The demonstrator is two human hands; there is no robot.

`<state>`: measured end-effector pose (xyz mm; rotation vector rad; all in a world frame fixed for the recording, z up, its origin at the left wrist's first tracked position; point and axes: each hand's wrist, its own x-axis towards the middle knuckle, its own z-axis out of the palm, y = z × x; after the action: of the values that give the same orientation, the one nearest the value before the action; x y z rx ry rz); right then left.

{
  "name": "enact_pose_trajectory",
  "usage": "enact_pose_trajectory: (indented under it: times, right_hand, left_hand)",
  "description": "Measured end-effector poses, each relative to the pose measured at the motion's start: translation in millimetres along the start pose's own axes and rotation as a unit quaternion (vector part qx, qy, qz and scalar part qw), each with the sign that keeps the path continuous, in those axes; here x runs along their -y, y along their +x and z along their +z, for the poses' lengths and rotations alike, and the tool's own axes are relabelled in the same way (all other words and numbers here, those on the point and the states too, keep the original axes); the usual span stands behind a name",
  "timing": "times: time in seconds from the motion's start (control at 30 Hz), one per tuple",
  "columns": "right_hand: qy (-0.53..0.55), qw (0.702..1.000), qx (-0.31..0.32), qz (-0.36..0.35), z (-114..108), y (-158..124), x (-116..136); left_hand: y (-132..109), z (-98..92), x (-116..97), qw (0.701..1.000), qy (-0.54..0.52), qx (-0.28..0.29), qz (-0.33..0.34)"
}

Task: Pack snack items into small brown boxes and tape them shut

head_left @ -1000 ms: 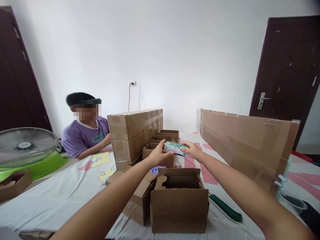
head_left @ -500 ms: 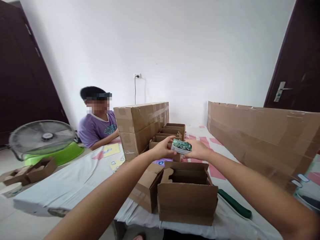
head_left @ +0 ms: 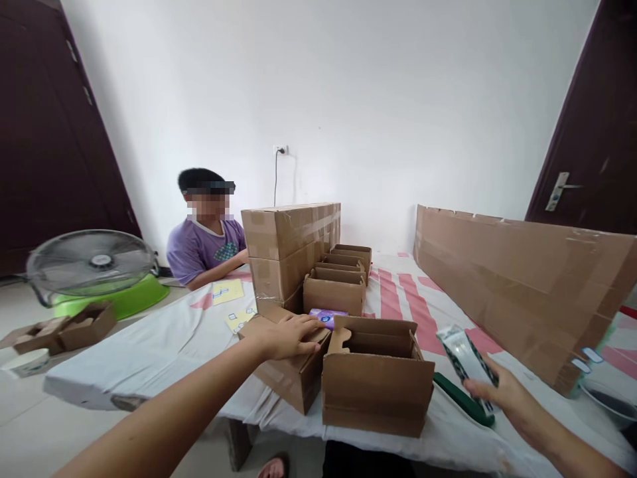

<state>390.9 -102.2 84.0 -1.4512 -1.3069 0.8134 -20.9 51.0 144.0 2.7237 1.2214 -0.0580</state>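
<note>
My right hand (head_left: 505, 392) grips a green-and-white packet (head_left: 462, 355), tilted above the right part of the table; it looks like a pack of tissues. Below it lies a dark green curved handle (head_left: 455, 396), partly covered by the packet and hand. My left hand (head_left: 291, 335) rests flat with fingers stretched over a cardboard box (head_left: 298, 382) with its top folded down. By its fingertips is a purple packet (head_left: 327, 317), partly hidden. An open cardboard box (head_left: 375, 398) stands between my hands; its inside bottom is out of sight.
Several open boxes (head_left: 333, 292) line up behind, beside a tall taped cardboard stack (head_left: 271, 232). A long cardboard panel (head_left: 512, 265) stands on the right. A person in purple (head_left: 204, 249) sits at the left, near yellow cards (head_left: 227, 291) and a fan (head_left: 94, 265).
The packet, held between both hands before, has moved right and toward me in my right hand. My left hand has let go and come down onto the cardboard box. The view shifted slightly.
</note>
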Motion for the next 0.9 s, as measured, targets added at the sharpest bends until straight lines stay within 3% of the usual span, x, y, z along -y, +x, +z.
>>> enact_pose_trajectory:
  times: [0.2,0.4,0.47,0.57,0.63,0.73,0.83,0.9]
  right_hand:
    - [0.064,0.995,0.059,0.039,27.3,-43.8,-27.4]
    - [0.157,0.978,0.054,0.128,57.6,-47.5,-39.7]
    - [0.191,0.972,0.038,0.130,71.7,-41.4,-41.3]
    - [0.208,0.972,0.033,0.103,93.7,-28.5,-42.9]
    - [0.212,0.972,0.047,0.087,107.7,-19.4,-45.5]
    - [0.251,0.962,0.046,0.094,126.2,-7.6,-54.0]
    - [0.293,0.949,0.026,0.114,138.8,0.7,-64.3]
    - [0.310,0.941,0.015,0.132,142.7,3.7,-68.7]
  left_hand:
    - [-21.9,-10.9,1.7,1.000,-0.009,0.010,0.019]
    - [-47.2,-15.9,-6.6,1.000,0.015,0.023,0.010]
    - [-52.8,-10.2,-17.2,0.998,0.022,-0.031,-0.041]
    - [-59.1,11.8,-42.8,0.970,0.057,-0.196,-0.135]
    - [-60.6,35.4,-64.2,0.956,0.072,-0.264,-0.103]
    - [-54.4,77.1,-94.0,0.977,0.067,-0.204,0.002]
    - [-37.0,111.4,-110.6,0.994,0.045,-0.094,-0.027]
    - [-22.4,123.7,-112.9,0.996,0.023,-0.052,-0.069]
